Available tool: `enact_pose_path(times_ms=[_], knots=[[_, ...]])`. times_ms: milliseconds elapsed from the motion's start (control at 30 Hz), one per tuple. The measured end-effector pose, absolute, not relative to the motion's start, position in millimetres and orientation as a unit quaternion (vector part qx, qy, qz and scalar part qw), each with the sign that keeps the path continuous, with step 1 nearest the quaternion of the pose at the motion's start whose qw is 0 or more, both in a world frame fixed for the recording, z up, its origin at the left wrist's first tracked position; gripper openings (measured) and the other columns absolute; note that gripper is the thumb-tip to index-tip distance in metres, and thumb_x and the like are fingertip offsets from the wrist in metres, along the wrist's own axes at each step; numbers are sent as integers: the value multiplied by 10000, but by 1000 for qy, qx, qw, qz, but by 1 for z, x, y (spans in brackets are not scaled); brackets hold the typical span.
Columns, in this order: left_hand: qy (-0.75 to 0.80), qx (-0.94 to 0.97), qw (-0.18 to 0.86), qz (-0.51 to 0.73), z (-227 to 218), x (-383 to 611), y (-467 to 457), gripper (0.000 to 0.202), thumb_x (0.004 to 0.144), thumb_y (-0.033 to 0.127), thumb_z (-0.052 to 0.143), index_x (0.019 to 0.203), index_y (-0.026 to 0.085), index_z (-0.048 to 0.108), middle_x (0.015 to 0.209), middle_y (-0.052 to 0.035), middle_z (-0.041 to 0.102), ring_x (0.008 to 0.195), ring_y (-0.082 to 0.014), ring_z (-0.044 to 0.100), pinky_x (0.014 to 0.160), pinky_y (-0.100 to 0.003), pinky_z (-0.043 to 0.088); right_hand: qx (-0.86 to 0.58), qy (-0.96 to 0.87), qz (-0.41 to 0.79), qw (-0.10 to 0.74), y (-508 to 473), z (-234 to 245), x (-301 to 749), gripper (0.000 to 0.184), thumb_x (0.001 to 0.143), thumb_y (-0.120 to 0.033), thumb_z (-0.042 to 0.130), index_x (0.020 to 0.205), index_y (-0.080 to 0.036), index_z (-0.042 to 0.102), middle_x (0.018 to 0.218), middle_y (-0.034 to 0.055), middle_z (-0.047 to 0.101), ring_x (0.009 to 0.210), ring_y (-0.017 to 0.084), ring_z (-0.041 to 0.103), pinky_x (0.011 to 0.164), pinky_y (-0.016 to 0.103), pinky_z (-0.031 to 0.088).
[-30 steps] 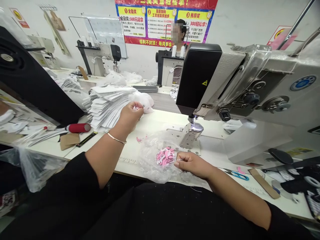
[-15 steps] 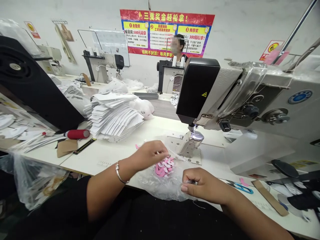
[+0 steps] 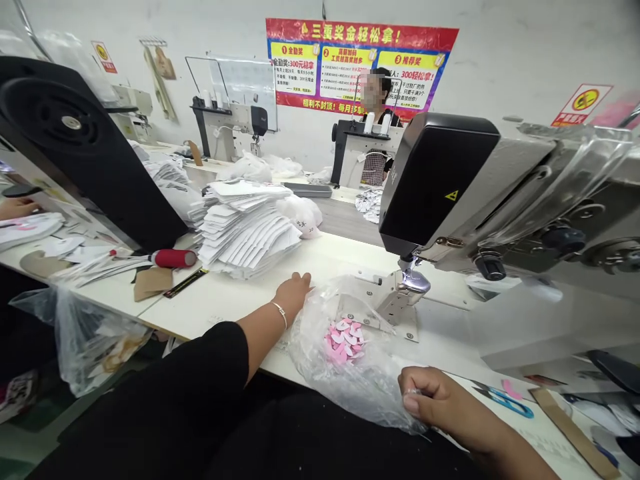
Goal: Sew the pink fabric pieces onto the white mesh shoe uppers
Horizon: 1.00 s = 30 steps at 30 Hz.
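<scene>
My right hand (image 3: 436, 400) pinching gathered edge of clear plastic bag (image 3: 313, 360), lower right. My left hand (image 3: 294, 295) lying flat, fingers together, on white sewing table (image 3: 225, 303). Pink cut pieces (image 3: 344, 341) inside bag, near presser foot (image 3: 415, 283).

Pink and white, that's the heap of cutouts (image 3: 344, 341) right in the middle, mixed together inside a clear plastic bag (image 3: 345, 380)! Just beyond, a bright white stack (image 3: 249, 230), and a black sleeve (image 3: 200, 373) across the bottom. Over left, a red handle (image 3: 175, 259); over right, blue scissors (image 3: 510, 404). Up top, a red poster (image 3: 361, 33) with yellow panels, and a black machine head (image 3: 437, 180) flashing a yellow triangle (image 3: 452, 195)!
</scene>
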<state>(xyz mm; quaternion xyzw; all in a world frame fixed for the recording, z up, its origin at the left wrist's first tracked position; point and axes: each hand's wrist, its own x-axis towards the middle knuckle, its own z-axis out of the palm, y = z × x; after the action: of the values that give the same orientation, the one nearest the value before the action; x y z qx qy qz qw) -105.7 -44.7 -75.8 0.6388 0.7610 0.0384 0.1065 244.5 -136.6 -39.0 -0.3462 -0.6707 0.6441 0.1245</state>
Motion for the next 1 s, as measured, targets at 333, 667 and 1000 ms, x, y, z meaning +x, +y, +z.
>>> enact_pose_path(times_ms=[333, 667, 1000], knots=[[714, 695, 84, 15, -70, -109, -53, 267, 890, 329, 549, 1113, 183, 532, 1148, -137, 525, 869, -245, 641, 750, -362, 491, -380, -653, 643, 125, -138, -39, 235, 492, 829, -608, 663, 731, -199, 409, 636, -64, 340, 610, 93, 254, 552, 248, 172], [731, 659, 176, -20, -58, -144, -39, 348, 958, 435, 516, 1125, 147, 620, 1098, -101, 635, 905, -207, 628, 798, -380, 519, -370, -645, 659, 116, -136, -38, 227, 473, 833, -564, 685, 725, -201, 402, 615, -72, 328, 594, 89, 242, 542, 244, 166], [715, 659, 230, -38, -60, -146, -33, 235, 913, 320, 641, 1074, 147, 648, 1087, -72, 657, 962, -193, 632, 856, -397, 541, -395, -638, 653, 108, -136, -40, 228, 466, 822, -558, 697, 730, -199, 415, 619, -67, 369, 598, 89, 271, 547, 237, 186]])
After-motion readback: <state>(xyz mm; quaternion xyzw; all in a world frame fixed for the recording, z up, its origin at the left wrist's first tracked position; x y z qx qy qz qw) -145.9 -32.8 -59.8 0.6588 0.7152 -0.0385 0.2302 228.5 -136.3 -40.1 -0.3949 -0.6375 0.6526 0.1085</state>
